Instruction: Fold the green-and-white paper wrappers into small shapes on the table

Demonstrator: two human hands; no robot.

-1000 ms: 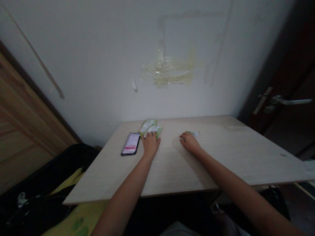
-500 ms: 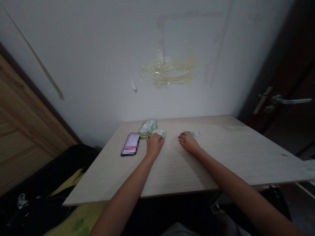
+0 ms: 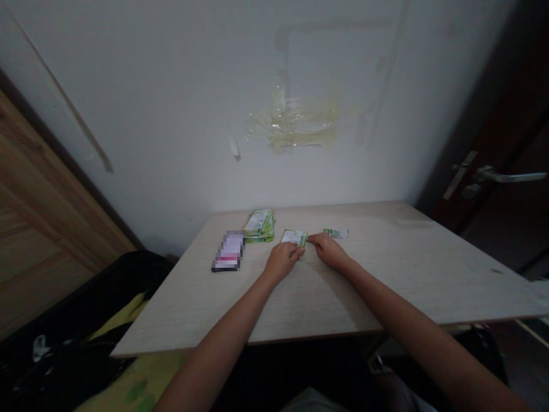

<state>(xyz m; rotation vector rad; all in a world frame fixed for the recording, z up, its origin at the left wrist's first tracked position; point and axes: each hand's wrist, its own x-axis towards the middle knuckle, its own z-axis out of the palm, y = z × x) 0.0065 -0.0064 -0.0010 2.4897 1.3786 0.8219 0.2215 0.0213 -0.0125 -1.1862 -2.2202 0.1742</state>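
A green-and-white printed packet (image 3: 294,236) lies on the pale wooden table (image 3: 364,286), held at its near edge by my left hand (image 3: 283,258). My right hand (image 3: 329,250) rests just to its right, with the fingertips at the packet's right edge; whether they grip it is too small to see. Behind my right hand is a small green-and-white strip or sachet (image 3: 337,233). A stack of similar green packets (image 3: 259,225) sits at the back left of the table.
A phone (image 3: 229,252) with a blurred screen lies left of the stack. The wall (image 3: 171,114) with old tape borders the table's far edge. A dark door with a metal handle (image 3: 510,176) stands at the right, and a dark bag (image 3: 64,360) at the lower left.
My left hand has drawn one packet away from the stack, to the right and in front of my right hand. My right hand has barely moved; its fingers now reach the packet's edge.
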